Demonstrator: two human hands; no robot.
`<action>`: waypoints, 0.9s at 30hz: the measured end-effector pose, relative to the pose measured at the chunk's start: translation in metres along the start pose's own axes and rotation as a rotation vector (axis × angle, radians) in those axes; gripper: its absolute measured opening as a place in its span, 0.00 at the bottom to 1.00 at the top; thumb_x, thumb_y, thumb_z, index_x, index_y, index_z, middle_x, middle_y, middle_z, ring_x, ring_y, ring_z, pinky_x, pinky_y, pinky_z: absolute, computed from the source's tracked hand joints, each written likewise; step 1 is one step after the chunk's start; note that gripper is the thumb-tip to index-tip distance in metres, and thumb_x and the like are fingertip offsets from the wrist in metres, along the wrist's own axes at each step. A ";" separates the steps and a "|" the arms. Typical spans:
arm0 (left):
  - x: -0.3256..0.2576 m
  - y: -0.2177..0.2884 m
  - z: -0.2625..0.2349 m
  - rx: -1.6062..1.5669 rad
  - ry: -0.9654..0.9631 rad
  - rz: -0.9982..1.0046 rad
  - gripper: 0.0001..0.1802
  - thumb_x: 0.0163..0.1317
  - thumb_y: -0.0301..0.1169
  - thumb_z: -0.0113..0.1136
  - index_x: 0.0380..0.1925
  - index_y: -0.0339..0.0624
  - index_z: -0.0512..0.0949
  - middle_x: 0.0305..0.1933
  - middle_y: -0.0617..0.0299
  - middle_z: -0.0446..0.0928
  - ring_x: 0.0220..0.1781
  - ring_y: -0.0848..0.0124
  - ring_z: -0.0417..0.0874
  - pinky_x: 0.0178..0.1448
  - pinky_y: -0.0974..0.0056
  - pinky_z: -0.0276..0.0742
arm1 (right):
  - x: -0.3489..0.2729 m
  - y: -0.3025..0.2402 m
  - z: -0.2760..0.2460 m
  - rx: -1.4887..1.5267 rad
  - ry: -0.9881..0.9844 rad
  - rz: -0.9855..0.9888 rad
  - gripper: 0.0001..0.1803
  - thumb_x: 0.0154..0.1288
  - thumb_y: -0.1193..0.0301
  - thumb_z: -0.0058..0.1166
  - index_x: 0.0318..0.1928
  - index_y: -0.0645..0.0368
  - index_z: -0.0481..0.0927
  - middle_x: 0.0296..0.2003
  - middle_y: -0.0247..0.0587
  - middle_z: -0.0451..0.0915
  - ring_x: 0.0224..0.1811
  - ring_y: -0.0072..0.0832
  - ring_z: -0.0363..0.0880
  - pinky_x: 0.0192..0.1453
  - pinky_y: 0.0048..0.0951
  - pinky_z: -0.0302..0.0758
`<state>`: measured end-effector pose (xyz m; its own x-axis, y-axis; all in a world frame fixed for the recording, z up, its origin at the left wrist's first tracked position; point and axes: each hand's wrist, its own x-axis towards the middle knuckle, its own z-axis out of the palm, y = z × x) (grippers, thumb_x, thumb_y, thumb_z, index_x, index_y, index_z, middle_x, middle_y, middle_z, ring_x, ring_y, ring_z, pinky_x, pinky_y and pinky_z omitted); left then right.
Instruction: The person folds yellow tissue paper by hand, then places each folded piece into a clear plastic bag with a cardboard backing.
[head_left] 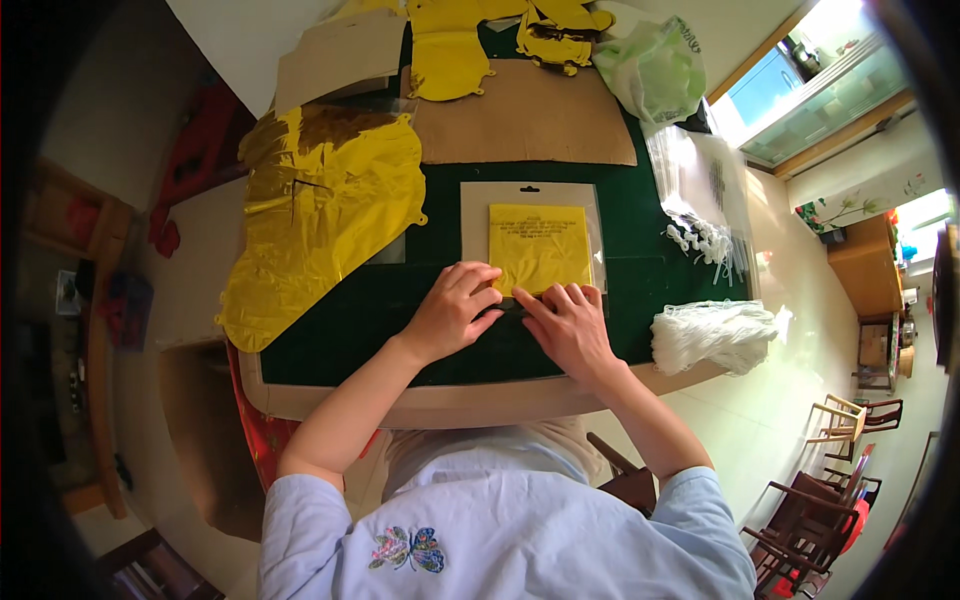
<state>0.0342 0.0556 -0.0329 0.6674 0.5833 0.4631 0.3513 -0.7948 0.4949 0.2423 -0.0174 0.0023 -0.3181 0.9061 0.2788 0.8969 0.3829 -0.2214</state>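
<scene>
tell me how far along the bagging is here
Done: a folded yellow sheet already sits inside the clear bag. In hand: left hand and right hand press along the bag's near edge. Left: a pile of gold foil balloons and a stack of empty bags wait.

A home room: wooden chairs (835, 480), a sideboard (868, 265), a green-topped table (400, 310).

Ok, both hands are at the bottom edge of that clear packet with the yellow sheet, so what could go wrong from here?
Left hand and right hand press only the near edge of the clear packet, so its free far end may skew or slide on the green mat. The yellow sheet inside could crease. The pile of gold foil balloons lies close on the left and might get nudged.
</scene>
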 end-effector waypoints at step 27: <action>0.001 0.002 -0.001 -0.052 0.023 -0.059 0.15 0.50 0.25 0.69 0.36 0.44 0.74 0.52 0.58 0.76 0.58 0.57 0.75 0.61 0.56 0.71 | -0.027 0.074 -0.019 0.260 -0.019 0.039 0.19 0.49 0.83 0.60 0.45 0.57 0.77 0.55 0.41 0.77 0.60 0.40 0.73 0.64 0.39 0.70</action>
<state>0.0347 0.0553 -0.0307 0.6308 0.6332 0.4485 0.3548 -0.7494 0.5590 0.3225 -0.0167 -0.0040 -0.2923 0.9235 0.2485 0.8002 0.3785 -0.4652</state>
